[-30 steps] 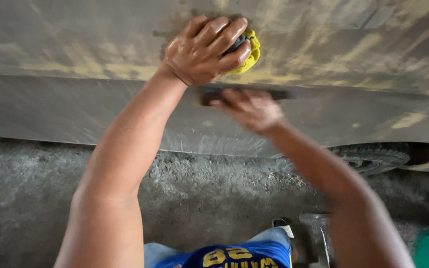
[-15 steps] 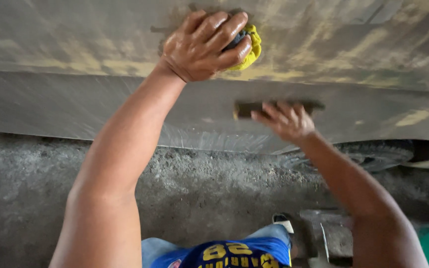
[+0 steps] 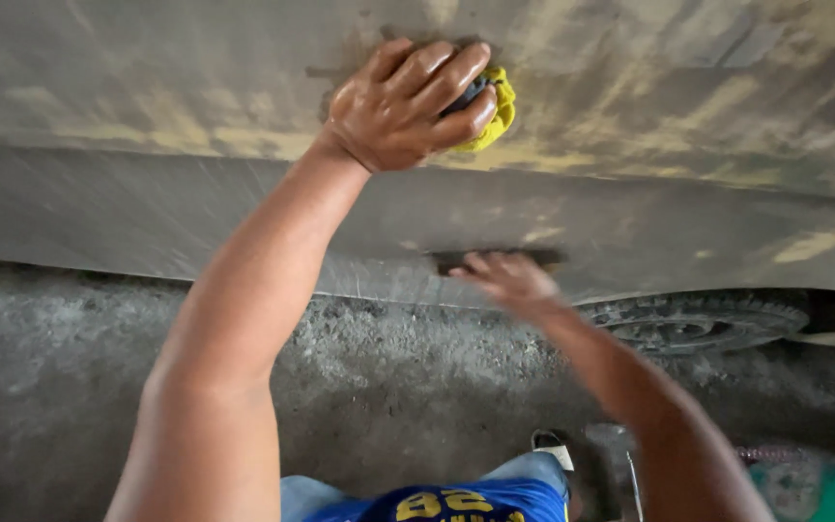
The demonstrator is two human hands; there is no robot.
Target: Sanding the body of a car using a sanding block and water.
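My left hand (image 3: 403, 101) presses a yellow cloth (image 3: 493, 106) flat against the upper part of a grey vehicle body panel (image 3: 147, 208); the cloth shows only at my fingertips. Lower down, my right hand (image 3: 506, 280) holds a dark flat sanding block (image 3: 495, 259) against the lower strip of the same panel. The right hand is blurred by motion. The panel carries yellowish and brownish smears.
A tyre (image 3: 698, 319) shows under the panel at the right. Rough grey concrete floor (image 3: 70, 387) lies below. A green container (image 3: 828, 493) sits at the bottom right, with my shoe (image 3: 555, 449) and blue shorts near the bottom middle.
My right hand has slid the block along the lower panel, right and then back to the left. My left hand with the cloth has stayed in place.
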